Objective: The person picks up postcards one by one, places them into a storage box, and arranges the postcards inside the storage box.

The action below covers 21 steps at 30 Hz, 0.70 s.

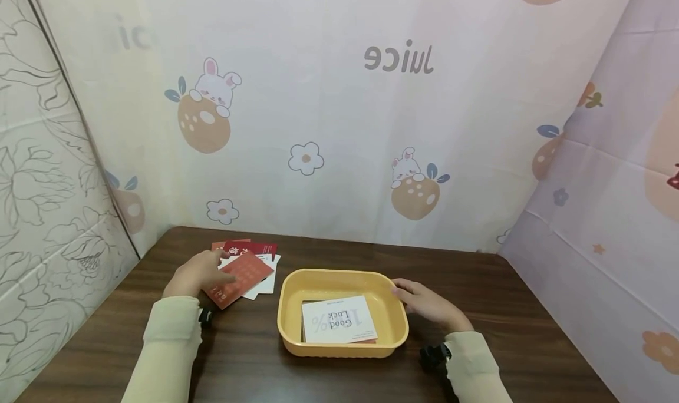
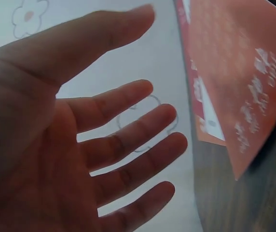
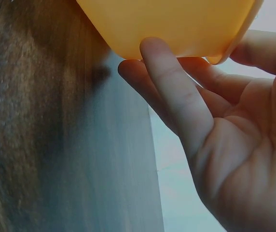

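My left hand [image 1: 198,273] hovers at the left beside a loose pile of cards, its fingers spread and nothing held. Topmost in that pile is an orange-red card [image 2: 246,72] with pale writing; a dark red card [image 1: 267,248] and white cards [image 1: 269,282] show from under it. At the right end of a yellow plastic tub [image 1: 289,309], my right hand [image 1: 429,303] grips the rim. Its thumb lies at the rim and its other fingers [image 3: 172,82] press against the outer wall. Inside the tub lies a white "Good Luck" card [image 1: 339,321] over other cards, mostly hidden.
Everything stands on a dark wood-grain table [image 1: 239,362]. A pale printed curtain [image 1: 329,96] with rabbits and fruit hangs behind the table, with more cloth at the left and right sides. Black wrist cameras [image 1: 435,356] are strapped to both wrists.
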Tool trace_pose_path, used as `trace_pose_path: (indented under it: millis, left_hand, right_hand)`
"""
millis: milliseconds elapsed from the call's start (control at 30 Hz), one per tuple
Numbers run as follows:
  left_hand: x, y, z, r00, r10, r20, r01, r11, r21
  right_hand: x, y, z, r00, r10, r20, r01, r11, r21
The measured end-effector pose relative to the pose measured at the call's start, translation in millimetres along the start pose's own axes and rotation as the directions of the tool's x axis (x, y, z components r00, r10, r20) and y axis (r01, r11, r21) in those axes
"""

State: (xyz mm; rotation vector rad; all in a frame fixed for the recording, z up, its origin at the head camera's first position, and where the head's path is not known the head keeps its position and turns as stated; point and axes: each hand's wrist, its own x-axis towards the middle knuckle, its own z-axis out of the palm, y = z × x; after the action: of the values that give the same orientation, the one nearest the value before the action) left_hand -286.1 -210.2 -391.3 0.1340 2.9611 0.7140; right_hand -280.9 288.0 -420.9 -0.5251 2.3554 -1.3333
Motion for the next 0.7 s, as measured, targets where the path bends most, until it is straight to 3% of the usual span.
trace_pose_path:
  millis: [133, 433, 700]
  left_hand:
    - [-0.9, -2.2, 3.3, 0.998, -0.047, 0.042, 0.047, 0.999, 0.003]
    - [1.6, -7.8, 10.3, 0.995, -0.073, 0.062, 0.072, 0.997, 0.027]
    - [3.7, -13.6, 16.6, 0.996, -0.085, 0.034, 0.084, 0.996, 0.043]
  right_hand:
    - [0.5, 1, 0, 1.000, -0.004, 0.003, 0.004, 1.000, -0.006]
    - [0.0, 0, -1, 1.000, -0.018, 0.024, 0.019, 1.000, -0.006]
    - [-0.3, 0, -1, 1.000, -0.012, 0.017, 0.012, 1.000, -0.009]
